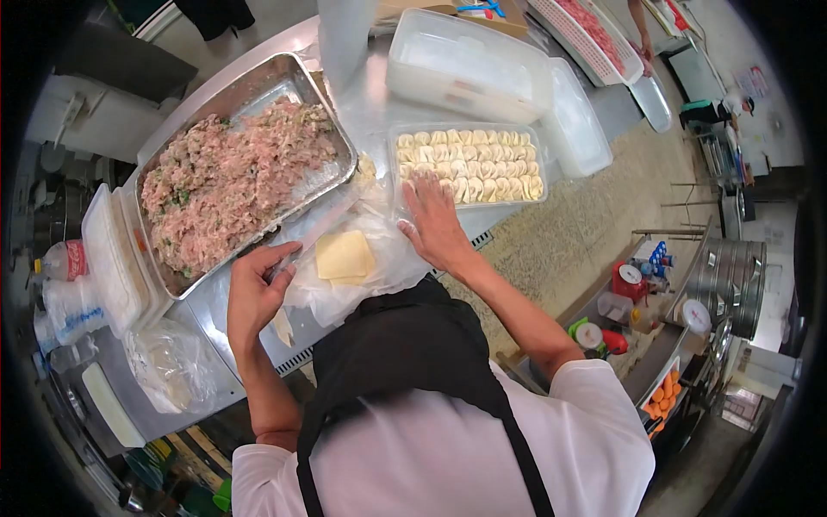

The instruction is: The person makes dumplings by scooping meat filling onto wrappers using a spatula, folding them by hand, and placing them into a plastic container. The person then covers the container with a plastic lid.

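My left hand (261, 291) is beside the metal tray of minced meat (250, 172), its fingers closed round a thin tool whose end shows at the fingertips. Between my hands a stack of pale square wrappers (345, 257) lies on a clear plastic bag (392, 258). My right hand (437, 222) reaches to the lower left corner of a clear tray (541, 159). Rows of folded dumplings (469, 164) fill that tray. The fingers of my right hand are stretched out over the dumplings at its edge, and nothing shows in its palm.
An empty plastic container (469, 69) and a lid (579, 121) stand behind the dumpling tray. A white basket of meat (590, 39) is at the top right, near another person's hand (646, 47). Bottles (65, 260) and a bagged item (172, 366) sit at the left.
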The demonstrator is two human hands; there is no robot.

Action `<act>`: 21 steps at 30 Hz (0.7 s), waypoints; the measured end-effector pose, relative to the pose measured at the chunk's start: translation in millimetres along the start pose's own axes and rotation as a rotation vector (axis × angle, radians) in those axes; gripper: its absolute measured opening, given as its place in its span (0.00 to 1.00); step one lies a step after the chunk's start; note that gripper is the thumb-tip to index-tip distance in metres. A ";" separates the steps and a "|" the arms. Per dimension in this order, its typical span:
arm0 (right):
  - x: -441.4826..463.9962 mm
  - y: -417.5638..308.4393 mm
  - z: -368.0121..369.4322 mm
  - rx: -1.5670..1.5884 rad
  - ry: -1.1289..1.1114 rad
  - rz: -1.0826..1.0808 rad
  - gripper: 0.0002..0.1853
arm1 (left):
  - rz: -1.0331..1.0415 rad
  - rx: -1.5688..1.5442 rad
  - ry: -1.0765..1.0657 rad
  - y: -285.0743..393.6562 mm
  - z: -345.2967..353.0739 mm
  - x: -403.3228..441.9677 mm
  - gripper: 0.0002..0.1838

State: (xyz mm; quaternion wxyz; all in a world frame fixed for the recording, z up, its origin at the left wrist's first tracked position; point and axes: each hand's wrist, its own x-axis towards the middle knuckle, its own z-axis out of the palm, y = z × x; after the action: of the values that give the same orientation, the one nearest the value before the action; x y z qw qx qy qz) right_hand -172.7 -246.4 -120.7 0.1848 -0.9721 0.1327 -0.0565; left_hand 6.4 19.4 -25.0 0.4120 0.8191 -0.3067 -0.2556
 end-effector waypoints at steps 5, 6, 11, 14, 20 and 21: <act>10.7 8.3 3.7 -0.028 -0.043 0.116 0.37 | -0.009 0.020 -0.006 0.5 -1.8 -1.1 0.20; 12.3 9.1 0.7 -0.030 -0.040 0.114 0.37 | -0.015 0.034 -0.009 3.2 -2.7 -1.4 0.20; 8.3 29.9 -1.5 -0.013 0.000 0.215 0.37 | 0.002 0.013 0.011 -1.5 -1.3 -2.9 0.20; 4.0 40.8 -12.3 0.088 0.022 0.183 0.34 | -0.019 0.019 0.018 -4.7 -3.1 -2.4 0.21; -5.6 63.7 -47.9 0.290 0.509 0.261 0.20 | -0.214 0.036 0.151 -12.1 -32.9 -0.5 0.21; -5.9 69.8 -52.6 0.254 0.653 0.296 0.14 | -0.193 0.082 0.160 -28.7 -35.0 0.6 0.20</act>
State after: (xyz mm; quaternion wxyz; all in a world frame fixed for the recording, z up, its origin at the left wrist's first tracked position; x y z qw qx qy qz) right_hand -203.3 -325.5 -98.5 0.2578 -0.8427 0.3155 -0.3519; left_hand 38.6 50.7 -30.4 0.3745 0.8788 -0.2028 -0.2153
